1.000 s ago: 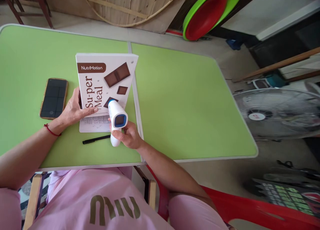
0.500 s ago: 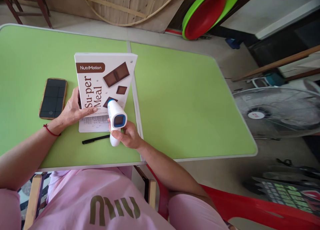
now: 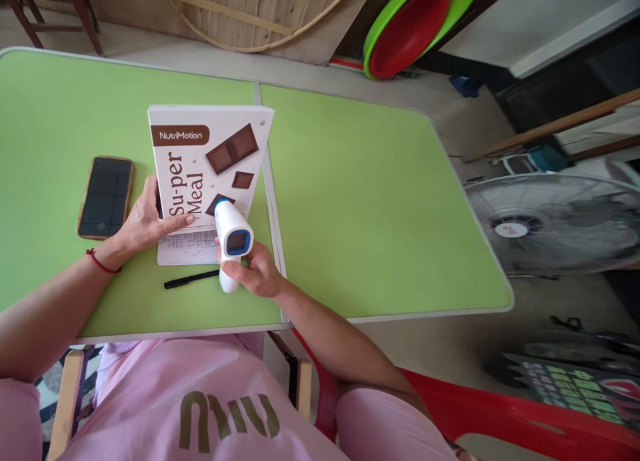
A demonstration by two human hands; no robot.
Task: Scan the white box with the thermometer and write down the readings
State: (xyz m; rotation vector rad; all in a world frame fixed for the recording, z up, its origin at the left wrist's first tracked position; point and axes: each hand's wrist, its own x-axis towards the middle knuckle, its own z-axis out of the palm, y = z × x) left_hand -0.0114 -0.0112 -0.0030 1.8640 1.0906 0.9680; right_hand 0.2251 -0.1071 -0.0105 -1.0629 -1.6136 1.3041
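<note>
My left hand (image 3: pixel 146 219) grips the lower left side of a white box (image 3: pixel 220 164) printed "NutriMotion Su-per Meal", its thumb lying across the front. The box is held up on the table, its printed face toward me. In my right hand (image 3: pixel 259 271) is a white and blue infrared thermometer (image 3: pixel 233 231), held by its handle. Its small dark screen faces me and its front end points at the box's lower part. Beneath the box lies a paper with handwriting (image 3: pixel 187 251), partly covered. A black pen (image 3: pixel 190 279) rests in front of it, one end hidden behind the thermometer.
A phone in a brown case (image 3: pixel 106 197) lies left of my left hand. The green folding table (image 3: pixel 380 201) has a seam right of the box. Beyond its right edge stands a fan (image 3: pixel 540 226). A red chair (image 3: pixel 500 407) is at the lower right.
</note>
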